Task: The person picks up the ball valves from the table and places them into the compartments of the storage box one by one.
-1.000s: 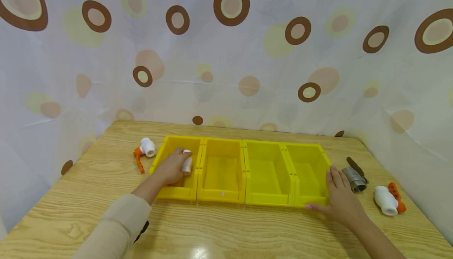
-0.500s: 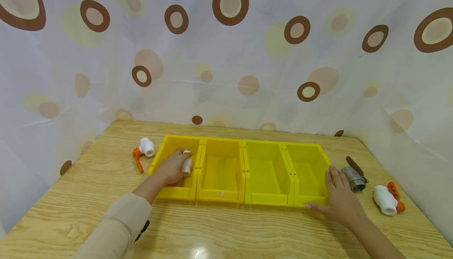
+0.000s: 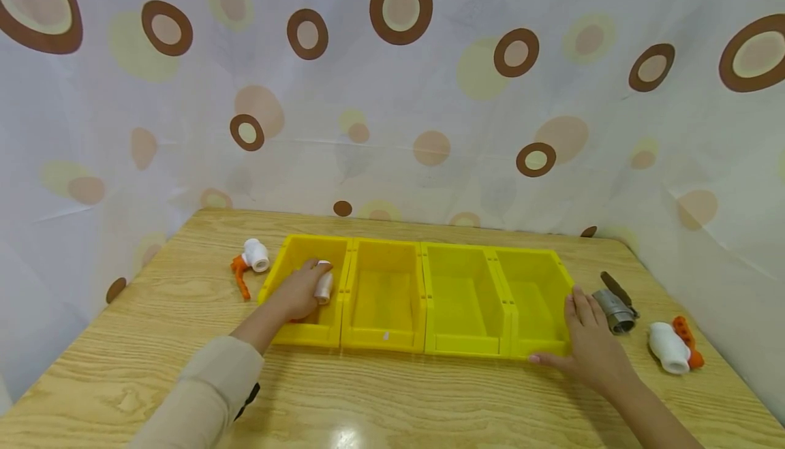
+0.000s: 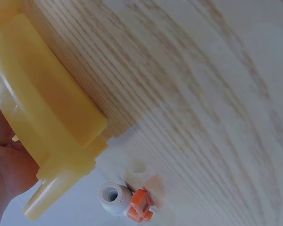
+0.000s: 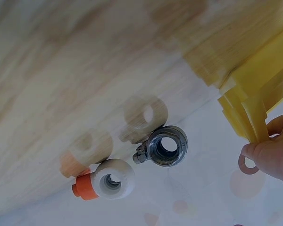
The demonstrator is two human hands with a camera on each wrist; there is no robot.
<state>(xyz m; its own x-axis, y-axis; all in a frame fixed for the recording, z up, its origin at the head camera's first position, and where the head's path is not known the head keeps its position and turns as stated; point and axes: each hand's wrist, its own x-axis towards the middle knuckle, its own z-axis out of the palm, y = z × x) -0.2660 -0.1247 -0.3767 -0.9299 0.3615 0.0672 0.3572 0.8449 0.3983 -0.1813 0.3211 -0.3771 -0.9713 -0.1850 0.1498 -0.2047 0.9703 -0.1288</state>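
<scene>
Bins (image 3: 395,345) of yellow plastic, four in number, are lined up in one row on a wood-grained table (image 3: 429,401). In the leftmost bin (image 3: 306,334), a white fitting (image 3: 324,290) is gripped by the left hand (image 3: 300,292); the fingers are curled round the piece close to its upper end, though the position of the thumb cannot be told. A beige sleeve (image 3: 202,388) is worn just behind that hand. The outer side of the rightmost bin (image 3: 540,347) is touched by the right hand (image 3: 591,343), whose fingers are held straight and pressed close together along the rim, with the thumb spread away toward the front lip. To the left of the row, a white-and-orange valve (image 3: 255,255) is seen lying near the leftmost bin. Just beside the right hand, a grey metal valve (image 3: 612,309) with a dark lever (image 3: 616,289) is laid on the table; farther right, another valve (image 3: 668,348), white with an orange handle, is placed. The table is backed by a patterned sheet (image 3: 392,95) marked with brown rings and pale spots.
</scene>
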